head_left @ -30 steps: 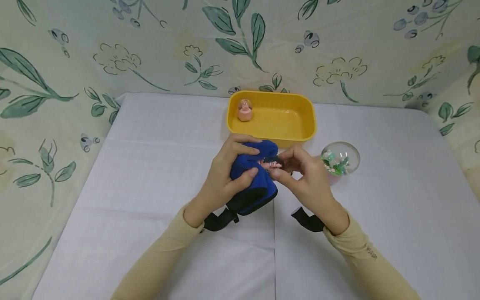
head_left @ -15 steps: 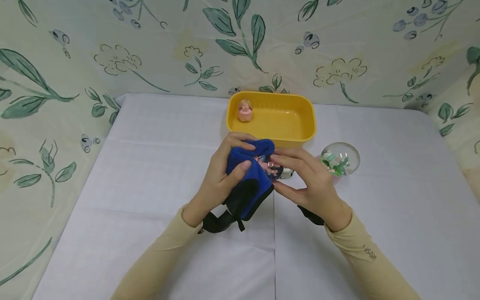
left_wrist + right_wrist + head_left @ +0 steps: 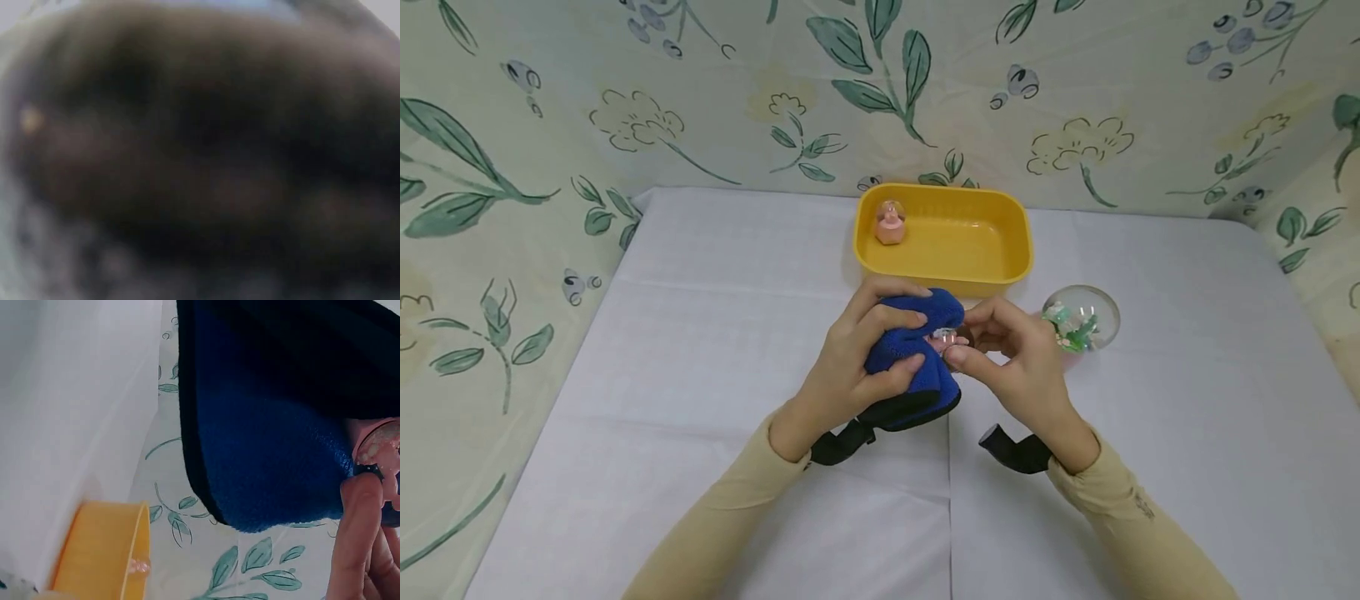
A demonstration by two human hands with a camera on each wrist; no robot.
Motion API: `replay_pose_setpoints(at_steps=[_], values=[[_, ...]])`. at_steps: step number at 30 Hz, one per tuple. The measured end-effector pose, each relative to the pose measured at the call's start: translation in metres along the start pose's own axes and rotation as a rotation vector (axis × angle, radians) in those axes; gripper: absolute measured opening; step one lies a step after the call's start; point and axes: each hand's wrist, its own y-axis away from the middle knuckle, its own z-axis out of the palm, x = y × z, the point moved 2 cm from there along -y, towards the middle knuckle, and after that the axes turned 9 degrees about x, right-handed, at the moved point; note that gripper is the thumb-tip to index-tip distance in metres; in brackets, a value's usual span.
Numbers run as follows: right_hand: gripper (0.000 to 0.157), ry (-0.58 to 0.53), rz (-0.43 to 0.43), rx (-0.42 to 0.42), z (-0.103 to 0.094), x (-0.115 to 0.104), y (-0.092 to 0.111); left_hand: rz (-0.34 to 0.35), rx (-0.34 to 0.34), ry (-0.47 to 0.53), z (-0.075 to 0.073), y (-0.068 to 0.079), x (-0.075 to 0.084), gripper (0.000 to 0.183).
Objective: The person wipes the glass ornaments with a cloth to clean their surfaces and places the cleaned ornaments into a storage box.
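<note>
In the head view, my left hand [image 3: 842, 362] grips a blue cloth [image 3: 938, 310] with black edging, bunched around a small snow globe [image 3: 945, 338] with a pink figure inside. The fingers of my right hand [image 3: 1026, 358] pinch the globe's exposed dome on the right. In the right wrist view the cloth [image 3: 269, 456] hangs wide, and the globe [image 3: 375, 440] shows its pink rim at the right edge, beside my fingertips. Cloth and fingers hide much of the globe. The left wrist view is dark and blurred.
A yellow tray [image 3: 955, 279] stands behind my hands, with a small pink globe figurine [image 3: 891, 223] at its left end. Right of my right hand is a larger clear globe [image 3: 1081, 321] with green and white flowers on a pink base. White cloth [image 3: 715, 333] covers the table.
The right hand spreads its fingers over the globe half a second ago, then draws them in to pinch it again. The globe turns within the cloth, and both hands shift slightly.
</note>
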Motion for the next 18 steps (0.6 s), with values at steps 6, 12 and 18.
replay_pose_setpoints(at_steps=[6, 12, 18], values=[[0.059, 0.11, -0.14, 0.011, 0.002, -0.005, -0.001, -0.124, 0.061, 0.085, -0.002, 0.0, -0.003, 0.041], [0.048, 0.142, -0.386, -0.02, 0.001, -0.01, -0.004, -0.266, 0.132, 0.159, -0.004, 0.001, -0.005, 0.052], [0.051, 0.15, -0.366, 0.09, -0.001, -0.007, -0.003, -0.14, 0.086, 0.107, 0.001, -0.002, -0.001, 0.045]])
